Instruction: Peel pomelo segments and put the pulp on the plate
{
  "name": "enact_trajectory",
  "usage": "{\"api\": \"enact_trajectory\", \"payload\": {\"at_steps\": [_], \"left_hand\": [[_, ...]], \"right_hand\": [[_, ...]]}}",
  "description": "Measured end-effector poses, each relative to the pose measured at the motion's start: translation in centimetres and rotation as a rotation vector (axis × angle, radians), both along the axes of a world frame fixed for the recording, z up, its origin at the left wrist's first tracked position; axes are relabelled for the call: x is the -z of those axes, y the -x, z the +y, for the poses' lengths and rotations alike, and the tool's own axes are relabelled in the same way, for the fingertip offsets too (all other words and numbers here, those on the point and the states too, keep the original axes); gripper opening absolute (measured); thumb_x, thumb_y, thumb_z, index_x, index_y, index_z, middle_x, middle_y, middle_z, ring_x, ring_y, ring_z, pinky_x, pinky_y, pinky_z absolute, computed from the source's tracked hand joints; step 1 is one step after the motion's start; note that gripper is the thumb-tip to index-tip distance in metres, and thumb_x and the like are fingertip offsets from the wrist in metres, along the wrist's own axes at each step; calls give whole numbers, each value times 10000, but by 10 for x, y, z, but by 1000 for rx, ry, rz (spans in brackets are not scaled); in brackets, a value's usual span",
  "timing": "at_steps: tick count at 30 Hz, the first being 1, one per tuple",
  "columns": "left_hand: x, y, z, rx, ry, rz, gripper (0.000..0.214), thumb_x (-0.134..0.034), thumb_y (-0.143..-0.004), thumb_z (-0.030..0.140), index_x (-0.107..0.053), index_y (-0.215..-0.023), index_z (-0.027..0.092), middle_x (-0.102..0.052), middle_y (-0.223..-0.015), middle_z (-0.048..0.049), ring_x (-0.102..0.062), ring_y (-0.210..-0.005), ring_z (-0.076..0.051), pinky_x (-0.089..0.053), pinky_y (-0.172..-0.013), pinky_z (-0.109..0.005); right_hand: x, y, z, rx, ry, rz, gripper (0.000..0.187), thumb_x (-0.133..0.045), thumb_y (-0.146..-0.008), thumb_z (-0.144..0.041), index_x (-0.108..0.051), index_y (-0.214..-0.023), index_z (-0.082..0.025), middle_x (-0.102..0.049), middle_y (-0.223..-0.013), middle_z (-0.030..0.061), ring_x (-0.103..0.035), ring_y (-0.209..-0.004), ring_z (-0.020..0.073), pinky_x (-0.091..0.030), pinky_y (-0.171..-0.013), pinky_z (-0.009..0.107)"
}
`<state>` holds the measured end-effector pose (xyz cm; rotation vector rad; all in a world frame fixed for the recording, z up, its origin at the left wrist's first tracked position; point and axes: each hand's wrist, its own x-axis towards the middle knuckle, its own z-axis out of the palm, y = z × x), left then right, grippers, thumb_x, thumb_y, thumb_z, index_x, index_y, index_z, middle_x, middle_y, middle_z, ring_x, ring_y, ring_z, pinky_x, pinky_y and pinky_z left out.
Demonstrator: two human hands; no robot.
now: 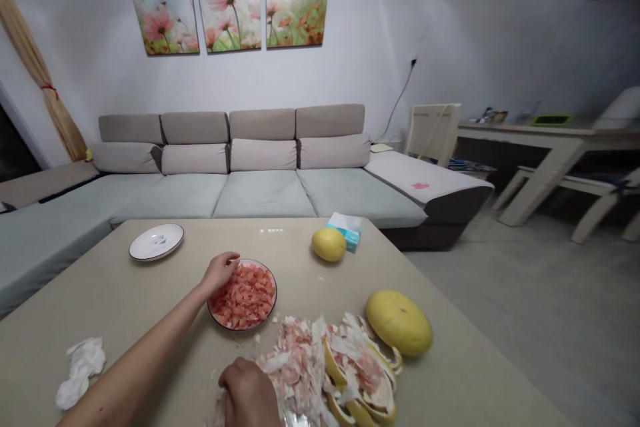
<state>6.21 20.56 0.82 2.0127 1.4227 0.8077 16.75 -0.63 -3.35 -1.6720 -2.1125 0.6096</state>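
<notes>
My left hand [220,271] is at the far left rim of a round dark-edged plate [275,303], its fingers bent over the edge. Small chunks of pinkish-red pomelo flesh [245,297] fill that plate. Low in the view, my right hand [250,395] is curled with the knuckles up, close to the tabletop; whatever its fingers hold is hidden. Just right of it lies a heap of torn pale membranes [295,363] and yellow pomelo rind [357,410]. A large yellow pomelo [399,322] rests against the heap's right side.
A smaller yellow pomelo [329,245] stands by a blue tissue box [351,239] at the table's far edge. At the far left is a white plate [157,242]. Crumpled tissue [83,370] lies near my left forearm. Beyond the table [165,280] runs a long sofa [265,193].
</notes>
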Motion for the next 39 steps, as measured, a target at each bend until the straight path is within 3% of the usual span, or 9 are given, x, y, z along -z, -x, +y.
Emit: {"api": "enact_trajectory", "payload": {"at_steps": [2, 4, 9, 17, 23, 28, 34, 37, 39], "left_hand": [[-1, 4, -18, 88, -50, 3, 298, -547, -920, 354, -638, -1159, 200, -626, -1215, -108, -594, -1099, -254, -445, -999, -417], [-2, 7, -37, 238, -78, 21, 322, -672, -822, 368, -685, -1121, 249, -639, -1242, -79, -533, -1206, -266, -348, -1087, -381], [-2, 6, -60, 424, -83, 73, 384, -788, -688, 333, -734, -1067, 298, -667, -1227, -67, -532, -1187, -289, -308, -1081, -398], [4, -4, -32, 268, -42, 129, 168, -707, -787, 388, -751, -890, 262, -720, -995, -64, -598, -1049, -283, -388, -1009, -410], [-2, 5, 11, 98, 15, 194, 293, -569, -927, 320, -590, -1178, 171, -605, -1211, -93, -618, -1020, -226, -531, -867, -431], [-2, 19, 20, 37, 29, 241, 294, -563, -932, 314, -582, -1193, 179, -595, -1228, -92, -618, -1020, -225, -539, -858, -423], [-18, 100, 1, -86, 84, 327, 318, -571, -928, 317, -568, -1207, 164, -598, -1216, -94, -622, -1014, -227, -543, -847, -432], [-8, 135, -34, -133, 128, 373, 265, -581, -916, 336, -617, -1109, 159, -634, -1134, -80, -626, -972, -215, -524, -849, -413], [6, 146, -62, -164, 149, 371, 214, -689, -798, 356, -691, -903, 170, -678, -969, -89, -629, -916, -240, -477, -829, -341]], "right_hand": [[-3, -1, -1, -15, 24, -15, 373, -575, -674, -53, -742, -959, -226, -707, -995, 82, -654, -955, 252, -451, -768, 273], [-8, 0, -1, -40, 77, -48, 355, -570, -699, -71, -743, -970, -220, -708, -1004, 92, -660, -951, 259, -449, -753, 276], [-14, 6, -1, -100, 141, -111, 337, -569, -723, -84, -744, -990, -193, -714, -1010, 117, -672, -938, 267, -445, -717, 277], [6, 10, 1, -125, 92, -147, 338, -609, -666, -67, -745, -953, -182, -716, -972, 125, -680, -890, 262, -443, -684, 272], [4, 10, 2, -134, 112, -168, 345, -586, -687, -40, -740, -968, -169, -719, -991, 135, -683, -922, 272, -476, -701, 277], [2, 11, 3, -118, 129, -187, 361, -573, -674, -3, -744, -956, -151, -720, -990, 143, -687, -927, 288, -481, -702, 292], [-1, 10, -4, -122, 105, -155, 282, -567, -733, -45, -736, -923, -166, -715, -987, 131, -681, -925, 269, -469, -725, 291], [-7, 10, -9, -87, 43, -103, 256, -513, -803, -77, -732, -871, -193, -717, -931, 103, -676, -875, 237, -446, -704, 278], [-12, 10, -11, -71, 24, -74, 208, -524, -833, -142, -723, -854, -197, -713, -915, 95, -669, -864, 236, -433, -699, 277]]}}
